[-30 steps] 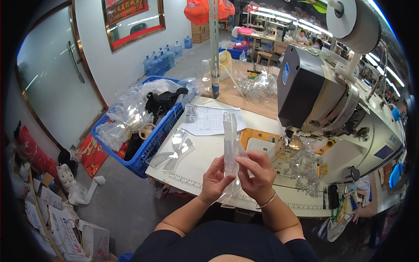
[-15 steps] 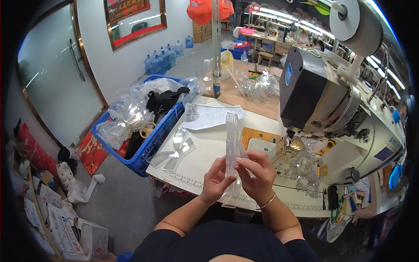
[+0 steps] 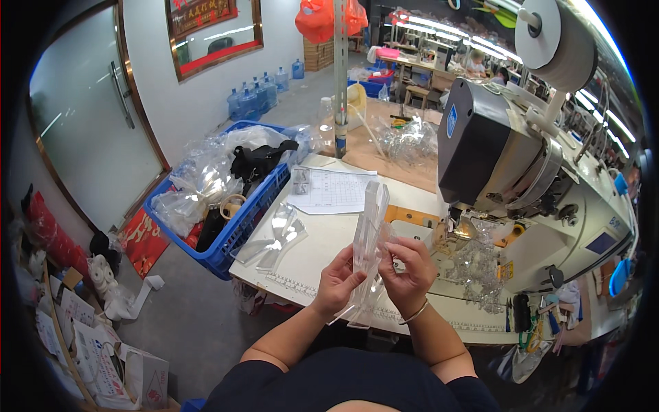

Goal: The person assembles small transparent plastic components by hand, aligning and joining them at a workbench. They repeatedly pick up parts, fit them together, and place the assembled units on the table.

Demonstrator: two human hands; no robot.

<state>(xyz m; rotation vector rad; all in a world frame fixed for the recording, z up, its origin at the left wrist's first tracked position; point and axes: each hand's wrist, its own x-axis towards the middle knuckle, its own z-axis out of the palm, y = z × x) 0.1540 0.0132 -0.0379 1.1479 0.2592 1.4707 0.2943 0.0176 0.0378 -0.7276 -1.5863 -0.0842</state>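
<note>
Pale worktop (image 3: 319, 237) spreads leftward from the sewing machine (image 3: 494, 147), and from where I stand the bundle of clear plastic strips (image 3: 369, 223) is held up over it, left of the machine. Its long axis runs lengthwise away from the wearer's body, between the two hands. On the side away from the machine, the left hand (image 3: 338, 283) grips it, thumb across; nearer the machine, the right hand (image 3: 410, 271) pinches its machine-side edge, how many layers I can't tell.

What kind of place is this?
Probably a sewing workshop: there's a sewing machine with a big spool above it, and a basket full of clear plastic stuff beside the table.
</note>
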